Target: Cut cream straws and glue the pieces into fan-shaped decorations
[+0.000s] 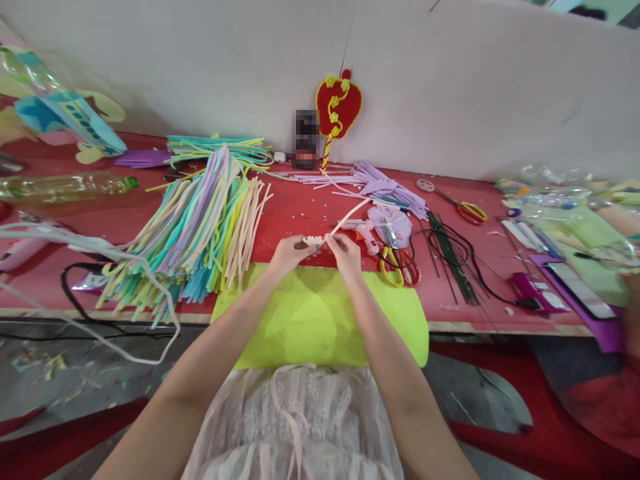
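In the middle of the head view, a cream pipe cleaner runs between my two hands, its straight end pointing up to the right. The part near my left fingers is bent into small zigzag waves. My left hand pinches the wavy end. My right hand is closed on the straight part, close beside the left. Beneath my forearms a yellow-green sheet hangs over the table's front edge. Just right of my right hand lie a pink glue gun and scissors with yellow and red handles.
A large bundle of coloured pipe cleaners lies on the left, with purple ones at the back. A red heart-shaped decoration stands against the wall. Green wires, more scissors, a white cable and a plastic bottle lie about.
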Motion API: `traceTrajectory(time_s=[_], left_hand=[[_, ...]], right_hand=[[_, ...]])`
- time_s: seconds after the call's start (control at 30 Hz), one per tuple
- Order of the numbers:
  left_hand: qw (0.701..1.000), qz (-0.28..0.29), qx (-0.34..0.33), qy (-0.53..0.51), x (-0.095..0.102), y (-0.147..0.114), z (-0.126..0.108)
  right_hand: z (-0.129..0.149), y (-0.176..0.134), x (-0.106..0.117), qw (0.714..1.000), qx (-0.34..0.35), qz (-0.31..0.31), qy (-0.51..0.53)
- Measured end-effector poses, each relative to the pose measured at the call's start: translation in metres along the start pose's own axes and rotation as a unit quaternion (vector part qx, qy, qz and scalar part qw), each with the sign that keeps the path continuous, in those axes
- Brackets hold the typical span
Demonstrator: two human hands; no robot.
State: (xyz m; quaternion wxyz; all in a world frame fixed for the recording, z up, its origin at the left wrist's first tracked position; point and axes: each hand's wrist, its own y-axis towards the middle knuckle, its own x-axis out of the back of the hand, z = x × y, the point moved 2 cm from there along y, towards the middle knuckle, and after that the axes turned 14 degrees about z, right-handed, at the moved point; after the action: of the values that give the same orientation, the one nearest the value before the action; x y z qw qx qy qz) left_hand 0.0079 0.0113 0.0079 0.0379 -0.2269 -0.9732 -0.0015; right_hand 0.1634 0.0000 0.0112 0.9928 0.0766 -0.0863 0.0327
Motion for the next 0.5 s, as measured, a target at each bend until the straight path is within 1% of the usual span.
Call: traceTrajectory(time_s=[0.13,0.23,0.5], left_hand=[[1.0,0.003,-0.003,0.0,0.0015,0.0017,0.0039],[1.0,-0.006,0.002,0.011,0.0035,0.002,0.0053],[1.0,-0.019,0.011,0.02,0.0047,0.0011,0.0019]], right_hand=[[0.0009,0.0,0.0003,1.0,0.006,0.011,0.017],[0.0028,-0.0006,0.0005,1.0,0.003,0.019,0.016],[0.0022,0.0,0.0026,1.0,0.006,0.01,0.026]])
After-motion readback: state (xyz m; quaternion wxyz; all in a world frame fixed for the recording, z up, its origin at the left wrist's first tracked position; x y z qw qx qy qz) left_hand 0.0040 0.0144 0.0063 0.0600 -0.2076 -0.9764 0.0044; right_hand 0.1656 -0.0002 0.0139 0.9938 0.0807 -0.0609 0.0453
